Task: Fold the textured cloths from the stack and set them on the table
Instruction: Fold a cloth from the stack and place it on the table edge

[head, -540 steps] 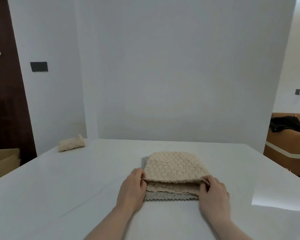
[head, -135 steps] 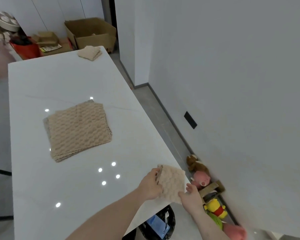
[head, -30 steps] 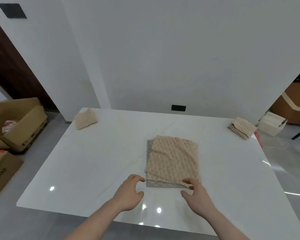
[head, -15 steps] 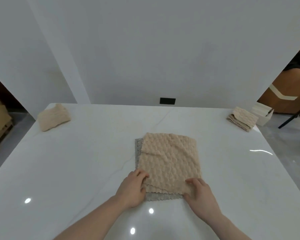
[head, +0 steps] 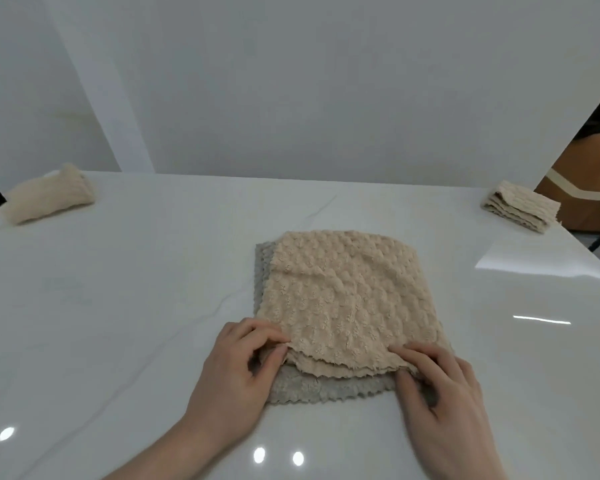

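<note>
A stack of textured cloths lies in the middle of the white table (head: 118, 306). Its top cloth (head: 347, 299) is beige with a bumpy weave; a grey cloth (head: 326, 389) shows at the bottom. My left hand (head: 236, 375) pinches the near left corner of the top beige cloth between thumb and fingers. My right hand (head: 440, 393) grips the near right corner, thumb under the edge. That near edge is lifted slightly off the layers below. One folded beige cloth (head: 47, 194) rests at the far left corner, another folded cloth (head: 518, 209) at the far right corner.
A white wall stands just behind the table's far edge. A brown sofa (head: 589, 188) with a dark item on it is past the right edge. Ceiling lights reflect in the glossy tabletop near me.
Both hands went from hovering before the stack to closing on the top cloth's near corners. My view has dropped lower and closer to the stack.
</note>
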{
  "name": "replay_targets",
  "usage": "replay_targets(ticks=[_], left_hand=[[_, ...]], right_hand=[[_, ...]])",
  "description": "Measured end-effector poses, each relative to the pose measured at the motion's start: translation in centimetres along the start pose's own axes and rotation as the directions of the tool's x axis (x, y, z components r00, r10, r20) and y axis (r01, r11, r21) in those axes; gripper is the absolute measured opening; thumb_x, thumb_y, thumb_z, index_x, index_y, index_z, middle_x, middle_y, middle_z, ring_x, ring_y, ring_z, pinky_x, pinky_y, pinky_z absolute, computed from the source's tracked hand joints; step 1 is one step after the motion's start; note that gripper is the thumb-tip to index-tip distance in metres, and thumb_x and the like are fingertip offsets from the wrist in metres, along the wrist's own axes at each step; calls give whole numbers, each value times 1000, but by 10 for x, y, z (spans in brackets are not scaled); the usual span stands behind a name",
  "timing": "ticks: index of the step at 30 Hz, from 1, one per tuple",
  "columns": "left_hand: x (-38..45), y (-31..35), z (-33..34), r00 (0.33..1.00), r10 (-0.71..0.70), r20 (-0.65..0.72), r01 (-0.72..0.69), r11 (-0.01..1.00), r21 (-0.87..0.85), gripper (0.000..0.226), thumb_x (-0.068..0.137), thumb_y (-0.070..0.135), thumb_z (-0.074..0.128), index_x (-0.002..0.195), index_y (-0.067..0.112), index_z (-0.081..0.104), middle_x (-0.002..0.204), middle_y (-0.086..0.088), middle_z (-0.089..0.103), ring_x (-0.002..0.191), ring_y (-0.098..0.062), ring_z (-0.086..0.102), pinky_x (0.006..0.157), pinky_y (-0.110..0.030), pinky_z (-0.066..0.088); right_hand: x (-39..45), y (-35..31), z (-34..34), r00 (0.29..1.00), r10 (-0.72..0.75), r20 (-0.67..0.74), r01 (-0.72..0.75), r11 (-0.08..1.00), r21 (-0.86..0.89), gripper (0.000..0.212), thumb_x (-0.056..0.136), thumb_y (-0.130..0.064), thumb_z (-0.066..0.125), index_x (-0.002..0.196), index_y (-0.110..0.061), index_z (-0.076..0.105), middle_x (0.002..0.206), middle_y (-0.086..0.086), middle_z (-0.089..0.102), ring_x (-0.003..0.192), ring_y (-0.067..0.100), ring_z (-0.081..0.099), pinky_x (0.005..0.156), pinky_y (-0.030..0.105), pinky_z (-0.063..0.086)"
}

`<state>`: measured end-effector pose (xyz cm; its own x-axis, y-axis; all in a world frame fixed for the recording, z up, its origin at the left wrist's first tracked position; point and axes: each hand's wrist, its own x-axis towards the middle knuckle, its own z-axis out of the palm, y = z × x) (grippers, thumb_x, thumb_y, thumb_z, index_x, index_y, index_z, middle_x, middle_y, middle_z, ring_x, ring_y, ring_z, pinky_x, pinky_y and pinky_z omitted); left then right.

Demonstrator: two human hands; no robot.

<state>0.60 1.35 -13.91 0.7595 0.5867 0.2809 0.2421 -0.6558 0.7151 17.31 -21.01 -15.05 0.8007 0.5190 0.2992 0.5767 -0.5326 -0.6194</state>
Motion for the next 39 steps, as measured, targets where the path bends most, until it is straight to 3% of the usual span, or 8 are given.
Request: replay_targets(ticks=[5,9,14,18,24,30,35,39], left_hand=[[-3,-10,2,996,53,-68,-55,998,-29,18,96,24,67,100,40,74,106,28,66,110,-2,55,90,-12,40],[-4,-14,6,994,71,-81,-67,996,56,29,94,13,61,109,37,72,108,27,63,109,1,50,91,-6,36],[-3,-12,5,989,39,-144,-33,998,46,23,92,17,62,99,34,76,103,17,67,102,-8,59,94,-29,50],[-3,-9,4,982,10,-188,2,998,65,17,94,20,64,96,32,75,99,12,69,98,-12,61,93,-36,51],[-4,-1,4,975,21,-219,-1,996,92,11,99,25,60,97,29,71,93,16,67,97,-10,59,81,-24,43],[-7,1,-1,965,-53,-258,61,998,23,31,92,3,58,93,32,70,92,17,71,75,5,67,71,-2,43],[2,14,-12,944,-23,-328,21,1000,-11,22,92,9,64,95,27,76,95,17,73,91,-2,67,90,-29,55],[19,57,-44,907,62,-416,-83,996,-33,17,93,10,66,96,23,77,94,13,73,88,-6,67,89,-33,56]], right_hand=[[-4,4,0,997,-81,-2,81,997,6,33,91,-53,45,110,-53,72,117,-35,58,114,3,44,100,31,36],[-6,9,0,991,-135,0,135,991,-18,25,98,-40,54,113,-48,72,116,-33,57,113,8,46,102,36,41],[-7,9,-2,989,-142,-28,142,990,-15,23,101,-33,57,114,-37,76,119,-22,65,112,19,53,102,39,44],[-9,6,-5,992,-119,-48,120,993,4,25,103,-31,55,114,-30,77,122,-11,69,116,24,56,102,37,44],[-7,5,-5,988,-127,-92,127,992,-14,23,102,-25,55,112,-24,77,115,-7,72,107,24,59,97,35,46],[-12,0,-8,988,-116,-107,114,993,-23,29,96,-11,57,112,-26,76,114,-9,72,113,21,58,101,35,46],[-2,-15,-24,984,-57,-171,71,995,73,24,96,-12,59,103,-29,76,99,-10,73,106,23,63,87,32,45],[21,-49,-55,951,-123,-284,150,986,76,24,96,-12,58,103,-27,75,101,-7,75,103,22,65,86,32,48]])
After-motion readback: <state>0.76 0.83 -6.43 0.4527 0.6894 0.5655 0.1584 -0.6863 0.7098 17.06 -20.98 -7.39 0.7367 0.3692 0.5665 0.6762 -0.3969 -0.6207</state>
